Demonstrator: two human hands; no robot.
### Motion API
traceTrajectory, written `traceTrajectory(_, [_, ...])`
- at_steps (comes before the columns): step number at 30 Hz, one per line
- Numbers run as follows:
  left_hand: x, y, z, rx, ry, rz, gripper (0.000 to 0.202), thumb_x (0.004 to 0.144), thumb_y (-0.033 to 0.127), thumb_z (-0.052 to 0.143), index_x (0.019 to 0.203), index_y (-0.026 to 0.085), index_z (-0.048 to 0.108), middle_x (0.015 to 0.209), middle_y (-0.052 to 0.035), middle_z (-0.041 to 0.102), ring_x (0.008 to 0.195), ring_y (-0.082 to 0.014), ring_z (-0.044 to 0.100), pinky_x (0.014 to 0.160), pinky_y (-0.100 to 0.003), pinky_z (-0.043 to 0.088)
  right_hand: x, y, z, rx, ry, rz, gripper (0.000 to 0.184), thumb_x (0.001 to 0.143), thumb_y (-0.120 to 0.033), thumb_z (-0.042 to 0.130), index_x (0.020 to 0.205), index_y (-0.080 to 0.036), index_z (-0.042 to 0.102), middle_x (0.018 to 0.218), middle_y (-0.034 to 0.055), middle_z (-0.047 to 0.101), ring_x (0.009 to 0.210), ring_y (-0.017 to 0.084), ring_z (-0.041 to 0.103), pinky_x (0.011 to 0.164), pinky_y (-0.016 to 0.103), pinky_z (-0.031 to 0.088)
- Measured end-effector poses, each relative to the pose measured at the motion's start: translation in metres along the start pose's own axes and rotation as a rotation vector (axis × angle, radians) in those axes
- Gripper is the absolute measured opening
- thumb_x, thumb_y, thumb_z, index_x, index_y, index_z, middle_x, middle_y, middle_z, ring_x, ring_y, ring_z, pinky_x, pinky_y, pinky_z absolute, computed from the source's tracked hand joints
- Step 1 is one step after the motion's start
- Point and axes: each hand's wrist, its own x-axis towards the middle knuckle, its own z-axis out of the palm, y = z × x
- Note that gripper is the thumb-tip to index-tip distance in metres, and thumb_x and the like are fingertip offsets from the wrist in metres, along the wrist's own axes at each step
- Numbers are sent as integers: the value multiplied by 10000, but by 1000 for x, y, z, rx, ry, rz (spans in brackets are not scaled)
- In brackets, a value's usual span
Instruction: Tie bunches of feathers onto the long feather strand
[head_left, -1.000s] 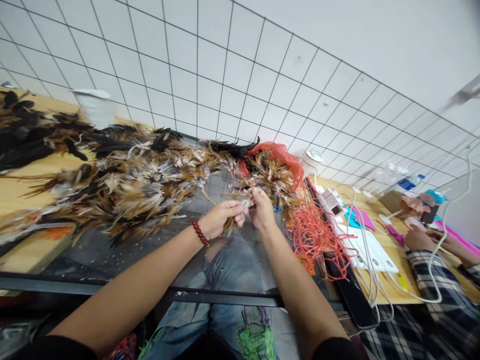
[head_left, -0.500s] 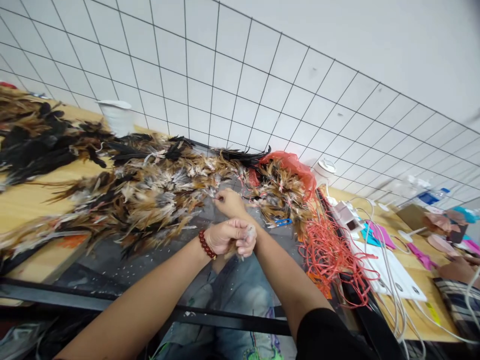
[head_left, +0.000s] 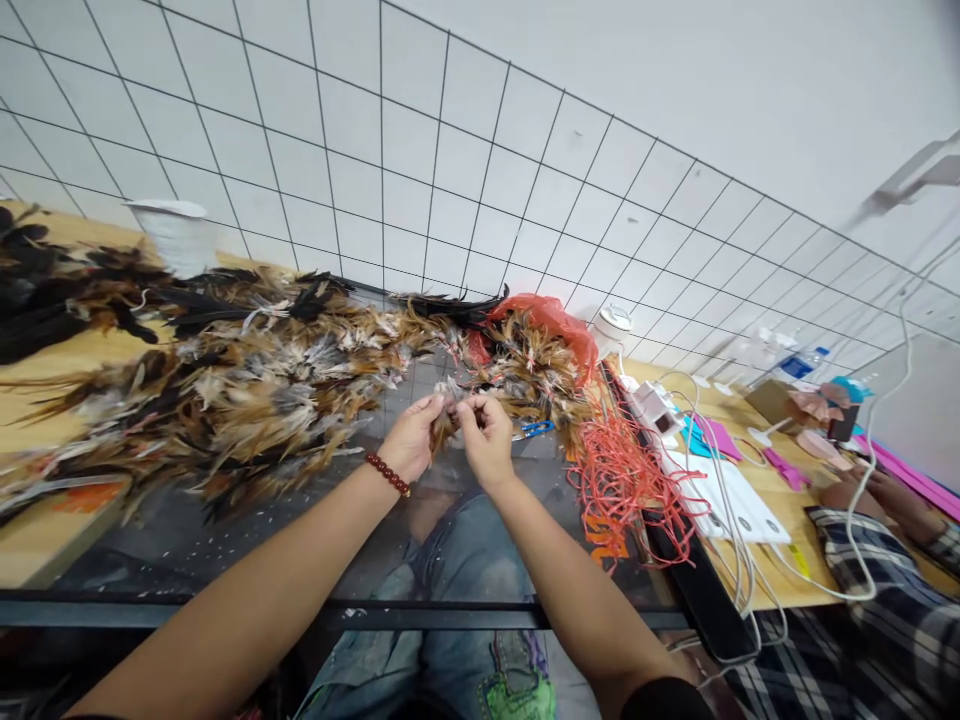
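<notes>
I am facing a pale wall [head_left: 712, 80] that is filling the upper right of the frame, evenly lit. A dark wire grid [head_left: 381, 150] is spanning the upper left and slanting down toward the right edge. Below, pale wood [head_left: 37, 432] is flanking a dark tabletop [head_left: 225, 540] at lower centre.

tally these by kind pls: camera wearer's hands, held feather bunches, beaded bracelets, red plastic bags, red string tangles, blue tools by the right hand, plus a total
Camera wearer's hands: 2, left hand and right hand
Held feather bunch: 1
Beaded bracelet: 1
Red plastic bag: 1
Red string tangle: 1
Blue tool: 1
Total: 7
</notes>
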Motion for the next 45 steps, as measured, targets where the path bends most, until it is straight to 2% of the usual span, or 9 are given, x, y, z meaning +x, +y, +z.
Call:
traceTrajectory(2, [0, 0, 1, 2, 47, 19, 236, 621, 231, 826, 710, 135, 630, 684, 2, 656, 647, -98, 607, 683, -224, 506, 0, 2, 3, -64, 7, -32, 201, 871, -374, 545, 785, -198, 591, 767, 10, 596, 713, 134, 522, 706, 251, 429])
traceTrajectory(6, [-2, 2, 3, 18, 22, 11, 178, 670, 218, 788, 724, 139, 639, 721, -22, 683, 704, -123, 636, 744, -250, 509, -1, 7, 5, -130, -22, -44, 182, 862, -354, 544, 766, -206, 587, 754, 8, 596, 691, 138, 512, 689, 257, 417])
traceTrajectory(11, [-2, 2, 1, 14, 25, -3, 174, 698, 223, 768, 731, 148, 615, 703, -10, 654, 667, -119, 620, 737, -267, 518, -5, 5, 4, -187, -102, -82, 177, 846, -340, 556, 739, -212, 614, 721, 7, 592, 679, 137, 508, 708, 268, 425])
traceTrajectory(19, [-2, 4, 1, 181, -13, 103, 207, 644, 283, 792, 651, 137, 646, 634, -6, 602, 621, -107, 549, 650, -229, 462, 7, 7, -3, 190, -29, 180, 297, 806, -470, 603, 899, -189, 630, 740, -1, 621, 652, 117, 517, 647, 242, 445])
traceTrajectory(23, [-4, 0, 2, 346, -70, 169, 224, 636, 341, 778, 637, 148, 667, 647, -17, 617, 640, -120, 540, 656, -239, 441, 13, 6, -6, 367, -57, 248, 307, 765, -485, 627, 848, -190, 614, 632, -26, 568, 566, 103, 470, 597, 241, 425])
traceTrajectory(27, [-3, -4, 2, 422, -85, 206, 260, 632, 384, 775, 626, 150, 660, 651, -19, 627, 650, -123, 545, 670, -241, 437, 14, 7, -5, 392, -90, 271, 322, 724, -507, 654, 755, -195, 582, 583, -32, 542, 554, 107, 467, 588, 247, 412])
traceTrajectory(34, [-3, -4, 1, 441, 19, 156, 353, 598, 449, 791, 679, 141, 639, 577, 2, 593, 568, -104, 530, 582, -222, 403, 16, 18, -10, 250, -63, 100, 226, 778, -409, 614, 750, -185, 595, 722, -6, 571, 694, 123, 511, 695, 248, 424])
traceTrajectory(41, [-3, -5, -2, 600, -55, 153, 395, 611, 514, 766, 651, 140, 645, 516, 21, 529, 531, -98, 485, 553, -220, 376, 16, 16, -14, 156, -40, -80, 168, 823, -324, 603, 730, -187, 634, 729, -6, 578, 732, 127, 525, 722, 251, 417])
traceTrajectory(45, [-4, -4, -1, 585, -107, 161, 366, 628, 485, 766, 638, 139, 646, 507, 22, 515, 525, -93, 478, 560, -218, 382, 16, 16, -12, 187, -32, -23, 185, 811, -351, 622, 731, -186, 644, 727, -4, 586, 731, 128, 526, 724, 255, 426])
